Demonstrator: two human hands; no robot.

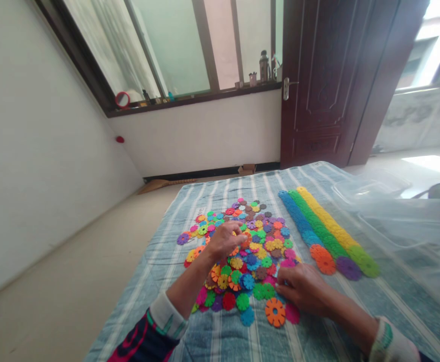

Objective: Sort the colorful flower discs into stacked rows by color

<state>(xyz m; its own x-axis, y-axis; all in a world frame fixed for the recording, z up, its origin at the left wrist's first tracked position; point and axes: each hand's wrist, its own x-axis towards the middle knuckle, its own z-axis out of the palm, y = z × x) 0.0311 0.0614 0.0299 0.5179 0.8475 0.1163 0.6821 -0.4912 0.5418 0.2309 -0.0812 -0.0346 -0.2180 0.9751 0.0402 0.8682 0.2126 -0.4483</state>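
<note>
A loose heap of colourful notched plastic discs (248, 281) lies spread on the striped cloth. Over the middle of the heap is my left hand (225, 240), fingers bent and closed, with an orange notched disc (246, 240) at its thumb and fingertips. My right hand (300, 285) is low at the heap's right edge, fingers curled inward; whatever they hold is hidden. Just below it are a large orange disc (275, 311) and a pink disc (292, 312). To the right, overlapping discs form a blue row (297, 216), a green row (318, 223) and a yellow row (325, 221).
Clear plastic containers (404, 221) stand at the right of the striped cloth (155, 296). Beyond the bed-like surface are a dark red door (321, 100), a windowsill (204, 95) with small items, and a small cardboard box (247, 169) on the floor.
</note>
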